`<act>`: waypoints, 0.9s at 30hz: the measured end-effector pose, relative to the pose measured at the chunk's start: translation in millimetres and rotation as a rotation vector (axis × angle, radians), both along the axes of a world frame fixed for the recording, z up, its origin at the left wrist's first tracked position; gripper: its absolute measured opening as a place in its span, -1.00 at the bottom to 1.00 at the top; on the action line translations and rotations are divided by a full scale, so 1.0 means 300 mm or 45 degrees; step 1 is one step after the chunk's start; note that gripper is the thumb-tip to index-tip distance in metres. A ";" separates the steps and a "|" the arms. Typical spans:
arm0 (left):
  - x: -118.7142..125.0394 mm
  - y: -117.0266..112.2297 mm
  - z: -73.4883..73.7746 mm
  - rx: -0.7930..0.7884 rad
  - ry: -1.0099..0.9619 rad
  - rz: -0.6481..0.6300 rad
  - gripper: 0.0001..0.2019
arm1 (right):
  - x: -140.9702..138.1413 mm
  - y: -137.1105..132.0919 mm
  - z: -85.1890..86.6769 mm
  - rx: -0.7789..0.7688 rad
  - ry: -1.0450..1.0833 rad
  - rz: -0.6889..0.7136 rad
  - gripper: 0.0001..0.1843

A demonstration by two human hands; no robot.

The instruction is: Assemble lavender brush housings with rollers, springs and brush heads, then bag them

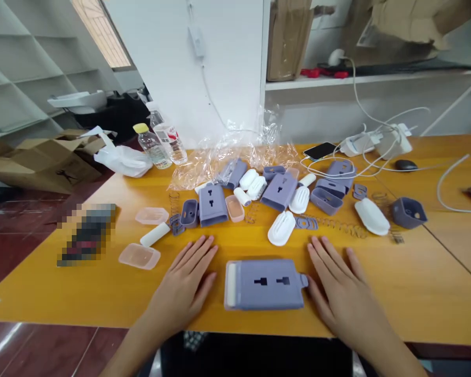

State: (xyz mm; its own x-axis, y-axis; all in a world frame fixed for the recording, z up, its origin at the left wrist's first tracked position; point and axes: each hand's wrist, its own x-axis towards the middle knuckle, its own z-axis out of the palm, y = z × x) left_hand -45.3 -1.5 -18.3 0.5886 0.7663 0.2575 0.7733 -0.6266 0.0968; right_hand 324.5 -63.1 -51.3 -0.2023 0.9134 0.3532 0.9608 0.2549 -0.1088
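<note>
A purple-grey flat plastic case (272,293) lies on its side near the table's front edge. It has two black T-shaped slots, a white block under a clear cap at its left end and a small tab at its right end. My left hand (182,290) rests flat on the table to its left, fingers stretched out, holding nothing. On the other side my right hand (343,296) also lies flat and empty, its thumb close to the tab; I cannot tell whether they touch. Beyond the hands lie similar purple cases (213,204) and a white oval part (281,228).
Loose parts spread behind: clear caps (139,256), a white cylinder (155,234), springs (343,227) and a purple cup (408,212). Farther back are plastic wrap (235,152), water bottles (168,137), a phone (320,151) and a power strip (361,143). A blurred dark packet (87,235) lies left.
</note>
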 end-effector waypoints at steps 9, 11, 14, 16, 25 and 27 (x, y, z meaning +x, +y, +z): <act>0.023 0.046 0.013 -0.085 -0.008 0.052 -0.45 | 0.000 0.053 0.067 -0.178 -0.019 -0.088 -0.33; 0.022 0.047 0.015 -0.107 -0.013 0.057 -0.45 | 0.000 0.055 0.067 -0.189 -0.023 -0.081 -0.33; 0.020 0.048 0.022 -0.120 -0.023 0.051 -0.46 | 0.007 0.061 0.062 -0.159 -0.005 -0.064 -0.33; 0.019 0.046 0.027 -0.128 -0.022 0.049 -0.46 | 0.014 0.063 0.056 -0.138 0.016 -0.060 -0.34; 0.015 0.048 0.029 -0.149 -0.011 0.060 -0.46 | 0.023 0.064 0.048 -0.153 0.028 -0.059 -0.33; 0.014 0.048 0.029 -0.151 -0.004 0.061 -0.45 | 0.024 0.063 0.046 -0.139 0.029 -0.059 -0.33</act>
